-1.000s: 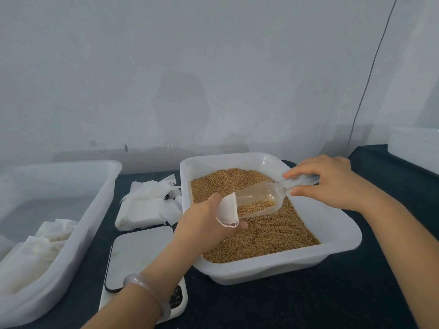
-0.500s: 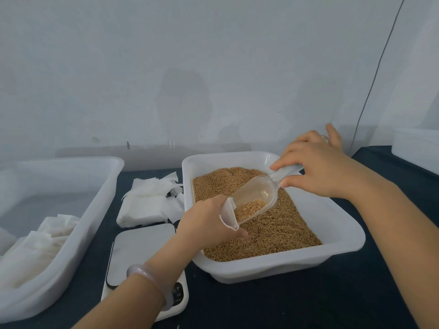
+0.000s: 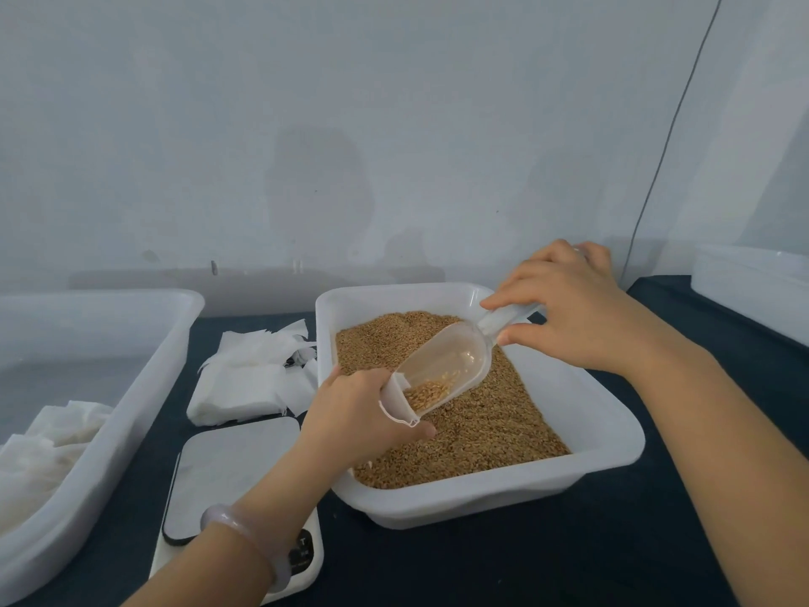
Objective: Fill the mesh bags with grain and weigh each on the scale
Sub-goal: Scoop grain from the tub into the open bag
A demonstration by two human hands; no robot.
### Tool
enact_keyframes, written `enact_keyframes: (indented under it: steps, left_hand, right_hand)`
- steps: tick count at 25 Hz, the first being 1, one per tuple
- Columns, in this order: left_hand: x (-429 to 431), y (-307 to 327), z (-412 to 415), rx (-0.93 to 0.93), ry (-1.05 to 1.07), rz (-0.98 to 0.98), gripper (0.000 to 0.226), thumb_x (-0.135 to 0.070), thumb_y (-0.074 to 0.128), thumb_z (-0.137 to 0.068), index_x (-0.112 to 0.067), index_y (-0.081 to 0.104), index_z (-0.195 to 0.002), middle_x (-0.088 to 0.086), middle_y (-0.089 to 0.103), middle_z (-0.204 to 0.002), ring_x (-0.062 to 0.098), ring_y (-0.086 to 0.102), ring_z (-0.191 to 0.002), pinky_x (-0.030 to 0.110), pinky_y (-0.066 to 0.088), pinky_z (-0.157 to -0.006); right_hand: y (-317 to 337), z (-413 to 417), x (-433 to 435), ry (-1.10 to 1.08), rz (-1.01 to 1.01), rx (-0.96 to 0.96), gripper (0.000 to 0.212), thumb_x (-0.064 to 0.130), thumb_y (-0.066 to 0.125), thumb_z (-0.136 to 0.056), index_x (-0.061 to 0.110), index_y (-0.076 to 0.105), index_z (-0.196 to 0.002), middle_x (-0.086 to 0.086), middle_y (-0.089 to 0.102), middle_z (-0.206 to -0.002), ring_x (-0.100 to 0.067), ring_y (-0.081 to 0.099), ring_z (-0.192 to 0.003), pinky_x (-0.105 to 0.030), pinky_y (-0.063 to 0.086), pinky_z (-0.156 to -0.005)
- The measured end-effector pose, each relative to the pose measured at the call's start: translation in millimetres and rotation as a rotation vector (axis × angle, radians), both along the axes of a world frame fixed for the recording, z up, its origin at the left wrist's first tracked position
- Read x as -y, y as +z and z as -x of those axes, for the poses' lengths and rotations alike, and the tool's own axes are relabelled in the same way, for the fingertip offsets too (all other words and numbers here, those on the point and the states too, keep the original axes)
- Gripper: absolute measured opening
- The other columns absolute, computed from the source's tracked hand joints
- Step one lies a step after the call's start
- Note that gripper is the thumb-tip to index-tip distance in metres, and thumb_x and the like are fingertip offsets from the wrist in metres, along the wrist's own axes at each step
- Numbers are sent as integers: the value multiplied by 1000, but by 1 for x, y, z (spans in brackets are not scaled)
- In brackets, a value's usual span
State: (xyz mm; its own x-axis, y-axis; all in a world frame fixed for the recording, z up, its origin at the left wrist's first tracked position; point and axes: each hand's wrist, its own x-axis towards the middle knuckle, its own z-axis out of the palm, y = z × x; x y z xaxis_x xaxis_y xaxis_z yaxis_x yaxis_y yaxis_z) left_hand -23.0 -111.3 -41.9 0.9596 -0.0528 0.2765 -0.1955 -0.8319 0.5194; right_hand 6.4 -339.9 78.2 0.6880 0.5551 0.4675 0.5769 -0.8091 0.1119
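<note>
Left grip (image 3: 354, 414) pinches a small white mesh bag (image 3: 396, 403) open over the grain tub (image 3: 613, 435). Right grip (image 3: 564, 308) holds the clear scoop (image 3: 451, 361) by its handle, tilted down, lip in the bag mouth. Risk: the mouth is narrow and floppy, so a steep tilt could spill grain (image 3: 481, 431) past it. The bag looks thin and soft. The scale (image 3: 232, 470) sits bare just left.

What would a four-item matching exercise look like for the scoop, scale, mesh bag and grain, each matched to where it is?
1 scoop
2 scale
3 mesh bag
4 grain

A held by the left hand
B filling the tub
C held by the right hand
D on the table, left of the tub

Pairs: 1-C, 2-D, 3-A, 4-B
</note>
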Motion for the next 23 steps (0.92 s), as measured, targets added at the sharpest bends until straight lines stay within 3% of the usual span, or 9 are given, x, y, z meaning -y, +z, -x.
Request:
enact_keyframes:
  steps: [4, 8, 12, 17, 20, 23]
  left_hand:
    - [4, 4, 2, -18, -1, -19, 43, -69, 70, -60, -38, 49, -82, -21, 51, -70, -13, 37, -71, 30, 36, -93]
    - [4, 6, 5, -23, 27, -66, 48, -69, 68, -62, -34, 36, -67, -20, 46, -68, -10, 34, -67, 33, 36, -96]
    - [6, 8, 5, -35, 35, -129, 48, -71, 63, -67, -30, 40, -76, -19, 41, -67, 9, 41, -76, 31, 35, -93]
    - [6, 5, 6, -3, 66, -86, 48, -69, 61, -71, -25, 45, -84, -18, 43, -67, 12, 41, -75, 30, 35, -91]
    - [6, 3, 7, 37, 100, -66, 54, -69, 62, -70, -23, 44, -89, -18, 41, -69, 11, 40, -73, 28, 34, -87]
    - [6, 2, 5, 35, 113, -48, 57, -70, 63, -68, -22, 43, -90, -18, 39, -70, 9, 38, -71, 27, 33, -83]
  right_hand:
    - [6, 2, -6, 8, 47, 43, 32, 48, 68, -77, 45, 65, -108, 24, 57, -107, 1, 22, -99, -34, 7, -96]
    - [6, 4, -10, -12, 41, 29, 31, 48, 68, -77, 46, 65, -108, 24, 57, -107, -3, 29, -106, -34, 7, -97]
    - [2, 5, -6, 6, 2, 65, 31, 47, 68, -74, 44, 67, -105, 26, 51, -99, -4, 31, -106, -33, 7, -98]
    - [-5, -5, 16, -55, -124, -19, 28, 50, 71, -70, 52, 62, -97, 27, 54, -96, -1, 28, -101, -24, 8, -85]
    - [-20, -12, 32, -232, -6, -139, 29, 49, 71, -74, 55, 59, -99, 26, 56, -105, -7, 31, -110, -28, 9, -86]
    - [-50, -15, 22, -205, 114, -226, 30, 53, 69, -74, 52, 62, -104, 30, 50, -101, -6, 30, -109, -33, 9, -91]
